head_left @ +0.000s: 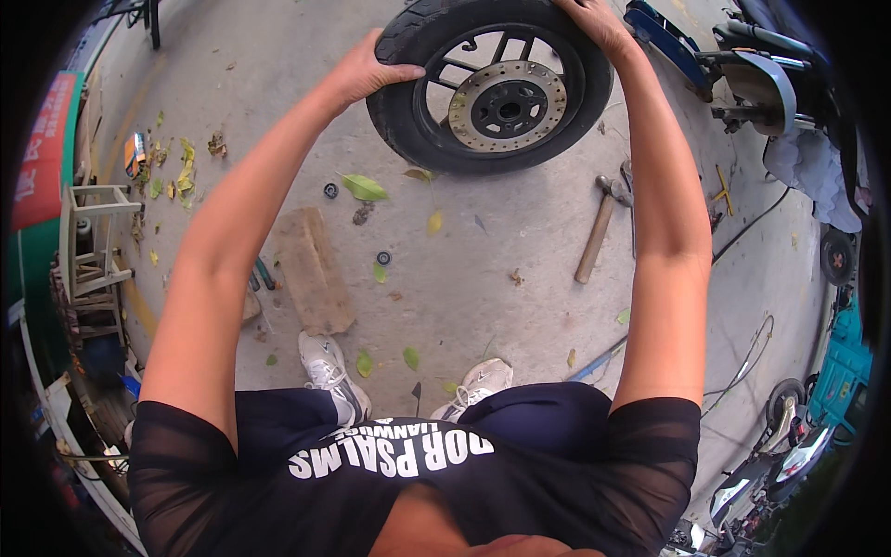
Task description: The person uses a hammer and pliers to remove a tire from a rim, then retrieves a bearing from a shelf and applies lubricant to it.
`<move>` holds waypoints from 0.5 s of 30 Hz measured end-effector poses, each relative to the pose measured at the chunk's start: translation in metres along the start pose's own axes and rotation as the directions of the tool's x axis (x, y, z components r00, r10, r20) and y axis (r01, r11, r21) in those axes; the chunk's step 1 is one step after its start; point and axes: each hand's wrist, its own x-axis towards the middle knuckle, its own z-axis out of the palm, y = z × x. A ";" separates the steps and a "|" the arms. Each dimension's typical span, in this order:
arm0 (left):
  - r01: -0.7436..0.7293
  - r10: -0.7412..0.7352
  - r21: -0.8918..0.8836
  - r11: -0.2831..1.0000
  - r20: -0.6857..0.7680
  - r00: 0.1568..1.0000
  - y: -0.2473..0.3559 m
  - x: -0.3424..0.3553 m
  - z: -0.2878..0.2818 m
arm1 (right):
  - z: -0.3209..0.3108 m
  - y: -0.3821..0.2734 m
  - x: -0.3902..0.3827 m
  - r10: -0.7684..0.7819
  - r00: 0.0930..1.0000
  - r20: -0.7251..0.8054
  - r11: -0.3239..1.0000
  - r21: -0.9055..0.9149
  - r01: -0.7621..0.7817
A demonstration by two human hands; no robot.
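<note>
Fingers of left hand point(364, 72) are clamped on motorcycle wheel point(497, 86), held tilted ahead of sneakers point(327, 369); right hand point(597, 22) is set at its far-right edge, grip cropped, can't be told.

**One Black-Tyred Spoked Wheel point(509, 110), Two Bare Hands point(364, 72) point(591, 19)**

Two small, dark, ring-shaped parts point(330, 190) point(383, 258) are lying in view, along with one wooden-handled metal hammer point(597, 232), one flat brown wooden board point(316, 271) and one yellow T-shaped tool point(723, 192). Two white lace-up shoes point(329, 369) point(479, 382) are also showing, while the wheel is carrying one round, silvery perforated metal disc point(460, 111).
</note>
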 end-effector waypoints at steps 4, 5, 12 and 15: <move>-0.013 0.013 -0.069 0.998 -0.001 1.000 0.034 -0.071 0.018 | -0.026 -0.002 -0.075 -0.124 0.988 -0.096 0.954 0.261 0.145; -0.005 0.003 -0.117 0.993 -0.018 1.000 0.034 -0.092 0.016 | -0.015 0.005 -0.089 -0.016 0.986 -0.165 0.931 0.359 0.075; 0.293 -0.499 -0.725 0.623 -0.080 0.863 0.028 -0.162 0.084 | -0.007 0.037 -0.225 0.584 0.803 -0.115 0.418 0.891 -0.176; 0.487 -0.731 -0.860 -0.151 0.429 0.531 0.042 -0.187 0.106 | 0.003 0.038 -0.278 0.768 0.636 0.075 0.209 0.909 -0.359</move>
